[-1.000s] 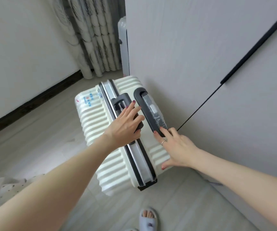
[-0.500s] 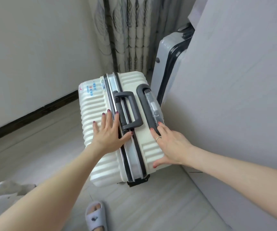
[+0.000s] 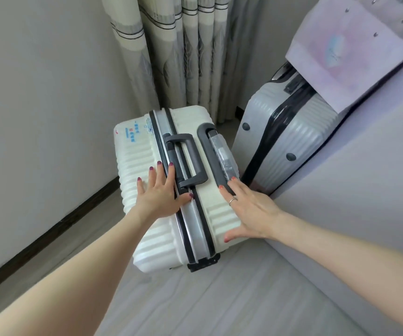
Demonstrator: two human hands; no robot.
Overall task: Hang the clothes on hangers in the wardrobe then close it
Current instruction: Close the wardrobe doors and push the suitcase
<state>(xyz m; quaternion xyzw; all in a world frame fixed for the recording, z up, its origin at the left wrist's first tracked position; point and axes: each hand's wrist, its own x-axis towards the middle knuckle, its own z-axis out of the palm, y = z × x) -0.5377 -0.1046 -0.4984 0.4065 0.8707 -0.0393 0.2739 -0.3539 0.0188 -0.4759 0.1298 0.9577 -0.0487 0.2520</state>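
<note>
A cream ribbed suitcase with dark grey handles stands on the floor in front of me. My left hand lies flat on its top, fingers spread beside the carry handle. My right hand presses flat on the suitcase's right side, fingertips touching the wrapped pull handle. The grey wardrobe side fills the right of the view. No clothes or hangers are in sight.
A grey suitcase stands between the cream one and the wardrobe, with a pale lilac bag resting on top of it. Patterned curtains hang behind. A white wall with a dark skirting board runs along the left.
The cream suitcase has been pushed away towards the curtains, past the wardrobe's corner. My left hand let go of the carry handle and now lies flat. The grey suitcase came into view.
</note>
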